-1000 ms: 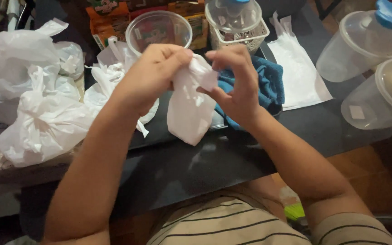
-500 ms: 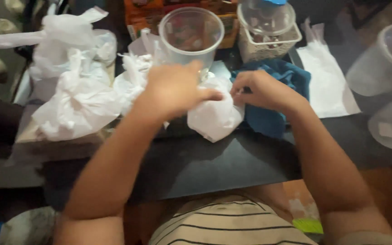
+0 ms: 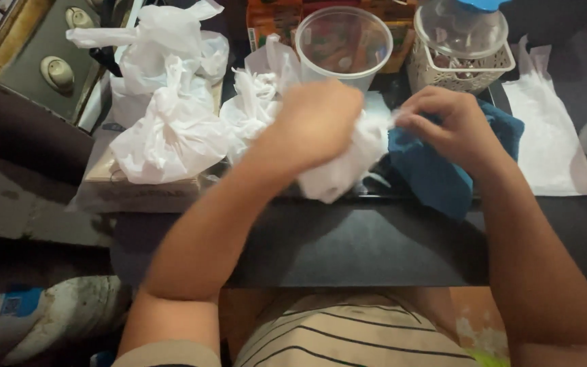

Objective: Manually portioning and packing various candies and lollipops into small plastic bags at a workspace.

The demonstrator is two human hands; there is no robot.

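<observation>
Both hands have lowered the small filled white plastic bag onto the dark tabletop. The left hand clamps its neck while the right hand has its fingers pinching the loose end: seemingly mid-knot, calling next for a firm pull.

A single head-worn view looks steeply down from above the person's chest, facing forward across the dark counter. It sits close: the counter's near edge runs below mid-frame, its far part reaches the top.

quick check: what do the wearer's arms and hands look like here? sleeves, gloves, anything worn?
Both hands, left and right, are bare: no gloves, and no rings or watch visible. Forearms are uncovered. Short striped sleeves show at the upper arms, matching the shirt, pale with thin dark stripes.
</observation>
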